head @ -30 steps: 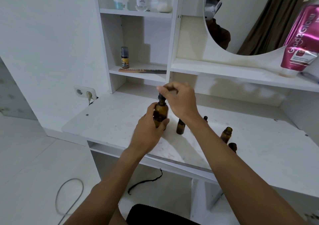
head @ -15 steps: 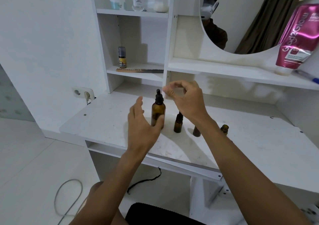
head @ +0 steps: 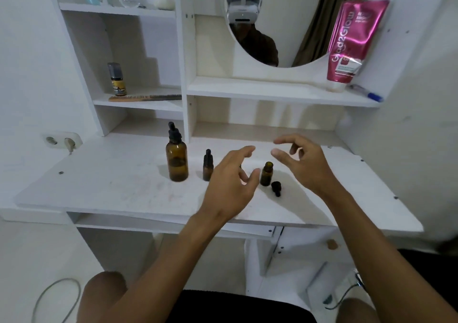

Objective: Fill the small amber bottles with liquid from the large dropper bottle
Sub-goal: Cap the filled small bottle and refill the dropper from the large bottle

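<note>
**Both hands leaving the big bottle, shifting right**

Left hand (head: pixel 231 186) and right hand (head: pixel 301 164) are now hovering further right, having let go of the large dropper bottle (head: pixel 177 160). It is standing capped and upright, left of centre on the desk (head: pixel 111 181). Both hands are hanging loose, fingers spread, gripping nothing. Between them an uncapped small bottle (head: pixel 266 175) is standing, its dropper cap (head: pixel 275 188) lying just beside it. A capped small bottle (head: pixel 208 166) is standing near the large one.
</note>
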